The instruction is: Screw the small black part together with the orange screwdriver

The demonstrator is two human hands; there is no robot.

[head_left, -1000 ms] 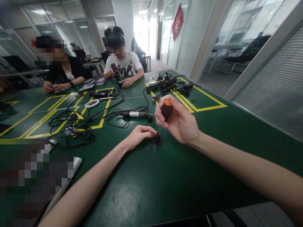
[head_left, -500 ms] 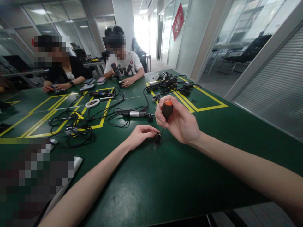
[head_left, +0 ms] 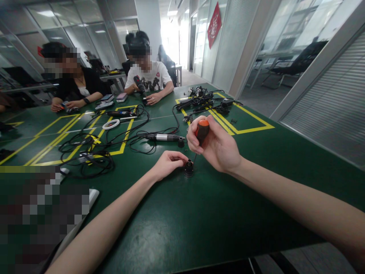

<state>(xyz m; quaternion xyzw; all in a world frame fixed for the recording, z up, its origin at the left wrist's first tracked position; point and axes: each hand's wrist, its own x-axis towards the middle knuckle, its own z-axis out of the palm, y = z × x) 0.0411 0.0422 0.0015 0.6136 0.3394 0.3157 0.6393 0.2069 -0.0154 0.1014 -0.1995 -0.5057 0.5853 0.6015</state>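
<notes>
My right hand (head_left: 215, 146) is closed around the black and orange handle of a screwdriver (head_left: 202, 131). Its thin shaft points down at a small black cylindrical part (head_left: 188, 169) standing upright on the green table (head_left: 159, 220). Whether the tip sits in a screw is hidden. The fingers of my left hand (head_left: 171, 163) are drawn together against the left side of that part and steady it. Just beyond my hands lies a silver and black electric screwdriver (head_left: 164, 137), with a small black collar (head_left: 181, 142) at its end.
Black cables (head_left: 99, 161) lie looped at the left. More cables and adapters (head_left: 199, 101) are heaped inside yellow tape at the back. A white ring (head_left: 111, 124) lies left of centre. Two people sit across the table, one holding a power drill (head_left: 139, 84).
The screwdriver handle has turned and tilted slightly in my right hand. My left hand stays at the black part, almost unmoved.
</notes>
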